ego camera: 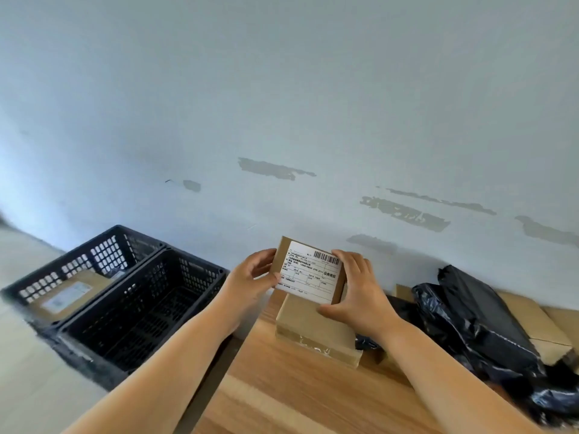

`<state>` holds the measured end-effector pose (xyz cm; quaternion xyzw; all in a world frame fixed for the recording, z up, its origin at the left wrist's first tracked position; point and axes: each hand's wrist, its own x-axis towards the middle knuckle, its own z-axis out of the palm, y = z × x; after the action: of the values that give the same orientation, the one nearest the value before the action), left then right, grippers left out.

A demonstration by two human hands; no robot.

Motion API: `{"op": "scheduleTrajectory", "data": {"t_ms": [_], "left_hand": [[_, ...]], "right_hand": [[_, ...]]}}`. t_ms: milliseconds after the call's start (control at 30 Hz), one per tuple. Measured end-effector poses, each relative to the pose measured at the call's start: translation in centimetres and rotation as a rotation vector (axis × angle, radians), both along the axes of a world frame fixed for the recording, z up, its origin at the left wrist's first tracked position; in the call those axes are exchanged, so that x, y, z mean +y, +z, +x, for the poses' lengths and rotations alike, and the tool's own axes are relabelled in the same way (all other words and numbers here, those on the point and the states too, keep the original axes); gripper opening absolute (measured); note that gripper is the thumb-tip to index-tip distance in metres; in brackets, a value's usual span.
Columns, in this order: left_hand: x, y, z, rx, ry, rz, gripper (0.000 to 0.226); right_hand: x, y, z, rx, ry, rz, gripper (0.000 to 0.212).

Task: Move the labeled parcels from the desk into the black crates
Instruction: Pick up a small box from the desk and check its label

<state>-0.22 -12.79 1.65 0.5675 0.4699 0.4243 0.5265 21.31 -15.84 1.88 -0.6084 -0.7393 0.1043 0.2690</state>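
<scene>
Both hands' grip holds one labeled parcel (308, 270) beside two black crates (138, 311).

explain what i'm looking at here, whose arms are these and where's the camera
There is no machine here: a person wears a camera on the head, looking down at their own two hands. The left hand and the right hand together hold up a small cardboard parcel with a white shipping label. Below lies a wooden desk with a plain cardboard box and black plastic mailer bags. Left of the desk stand two black crates: the nearer crate looks empty, the farther crate holds a labeled parcel.
</scene>
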Motion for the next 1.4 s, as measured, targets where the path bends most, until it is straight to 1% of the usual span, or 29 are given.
{"op": "scheduleTrajectory", "data": {"t_ms": [167, 300, 533, 700, 800, 967, 1167, 1400], "left_hand": [[-0.7, -2.2, -7.0, 0.061, 0.246, -0.109, 0.034], [-1.6, -3.5, -13.7, 0.026, 0.391, -0.177, 0.026], [-1.3, -5.5, -26.2, 0.023, 0.408, -0.216, 0.025], [-0.3, -7.5, -36.5, 0.0, 0.442, -0.262, 0.025], [0.4, -8.5, -40.9, -0.026, 0.446, -0.282, 0.025], [2.0, -9.9, -44.5, -0.006, 0.404, -0.317, 0.026], [5.0, -12.2, -45.4, -0.012, 0.372, -0.376, 0.027], [12.8, -14.3, -47.2, 0.113, 0.325, -0.467, 0.029]], "right_hand": [[0.9, -1.8, -5.8, 0.017, 0.091, -0.038, 0.099], [1.7, -2.6, -11.5, 0.011, 0.166, -0.063, 0.097], [4.0, -4.2, -25.2, -0.01, 0.207, -0.114, 0.094], [5.2, -7.0, -36.5, 0.021, 0.204, -0.205, 0.098], [5.7, -8.3, -41.2, 0.069, 0.205, -0.248, 0.098], [6.9, -9.9, -45.1, 0.078, 0.151, -0.278, 0.098], [9.6, -12.4, -46.4, 0.052, 0.122, -0.329, 0.099], [16.5, -16.0, -47.9, 0.119, 0.109, -0.428, 0.098]]}}
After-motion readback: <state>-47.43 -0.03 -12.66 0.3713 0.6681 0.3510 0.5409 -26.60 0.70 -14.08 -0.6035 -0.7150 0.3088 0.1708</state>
